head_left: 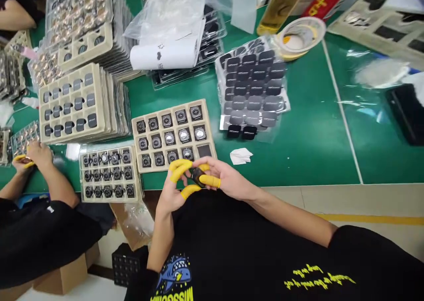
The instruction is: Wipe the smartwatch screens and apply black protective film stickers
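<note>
Left hand (169,194) and right hand (228,177) have a dark watch case (198,176) pinched between them, right by the worktop's (308,137) near edge. Tray (209,126) of similar ones just beyond, tray stack (114,104) left, black labels (256,88) and tape (319,29) further right.

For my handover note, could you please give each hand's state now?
Left hand: curled at the small, dark, rounded watch-like piece; whether it grips cannot be told.
Right hand: closed, holding that same piece.

The right hand (228,179) grips a dark watch (198,176), the left hand (170,193) curled close about it, just beside a tray (208,133) on the green table (308,137); a wipe (241,156) lies near.
</note>
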Available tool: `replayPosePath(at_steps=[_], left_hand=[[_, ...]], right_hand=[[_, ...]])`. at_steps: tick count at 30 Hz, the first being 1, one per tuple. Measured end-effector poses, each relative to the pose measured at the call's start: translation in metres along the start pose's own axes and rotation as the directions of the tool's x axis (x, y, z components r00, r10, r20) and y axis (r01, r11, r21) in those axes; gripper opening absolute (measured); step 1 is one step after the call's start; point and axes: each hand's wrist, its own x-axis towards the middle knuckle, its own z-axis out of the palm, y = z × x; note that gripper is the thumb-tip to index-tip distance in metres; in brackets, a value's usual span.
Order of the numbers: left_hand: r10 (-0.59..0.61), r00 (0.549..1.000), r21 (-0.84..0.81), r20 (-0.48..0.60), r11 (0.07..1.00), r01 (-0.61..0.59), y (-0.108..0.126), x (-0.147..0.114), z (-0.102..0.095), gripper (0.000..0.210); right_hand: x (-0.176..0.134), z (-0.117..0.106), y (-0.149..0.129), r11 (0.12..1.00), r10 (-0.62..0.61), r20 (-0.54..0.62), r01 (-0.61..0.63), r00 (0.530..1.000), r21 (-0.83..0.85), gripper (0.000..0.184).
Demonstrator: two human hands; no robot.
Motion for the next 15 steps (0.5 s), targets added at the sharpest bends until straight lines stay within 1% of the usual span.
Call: replayPosePath(at_steps=[2, 3, 4, 5, 7, 9, 10, 12, 15], left_hand=[[0.029, 0.999, -0.112, -0.016, 0.993, -0.030, 0.001, -0.003, 0.000, 0.079], [0.040, 0.999, -0.140, -0.024, 0.989, -0.043, 0.002, -0.005, 0.001, 0.083], [0.044, 0.999, -0.140, -0.029, 0.989, -0.047, 0.002, -0.006, 0.002, 0.081], [0.042, 0.999, -0.116, -0.034, 0.992, -0.046, 0.001, -0.008, 0.004, 0.074], [0.031, 0.999, -0.070, -0.035, 0.997, -0.033, -0.002, -0.012, 0.010, 0.054], [0.040, 0.998, -0.073, -0.040, 0.996, -0.043, -0.007, -0.015, 0.016, 0.038], [0.050, 0.997, -0.094, -0.053, 0.994, -0.055, -0.010, -0.017, 0.020, 0.033], [0.068, 0.993, -0.172, -0.096, 0.981, -0.084, -0.013, -0.019, 0.026, 0.032], [0.073, 0.981, -0.335, -0.180, 0.933, -0.130, -0.014, -0.018, 0.031, 0.044]], right_hand=[[0.004, 0.003, -0.001, 0.998, -0.061, -0.087, 0.058, 0.994, -0.036, 0.056], [0.005, 0.005, 0.000, 0.994, -0.091, -0.120, 0.084, 0.989, -0.067, 0.055], [0.005, 0.008, 0.002, 0.989, -0.117, -0.142, 0.103, 0.983, -0.101, 0.052], [0.006, 0.010, 0.004, 0.984, -0.134, -0.148, 0.114, 0.980, -0.135, 0.049], [0.005, 0.015, 0.009, 0.975, -0.147, -0.148, 0.118, 0.978, -0.190, 0.041], [0.003, 0.019, 0.014, 0.966, -0.145, -0.146, 0.108, 0.979, -0.234, 0.036], [0.003, 0.020, 0.016, 0.962, -0.138, -0.145, 0.098, 0.980, -0.255, 0.035], [0.001, 0.022, 0.019, 0.949, -0.125, -0.146, 0.076, 0.981, -0.305, 0.034], [0.000, 0.022, 0.020, 0.925, -0.123, -0.163, 0.053, 0.979, -0.377, 0.032]])
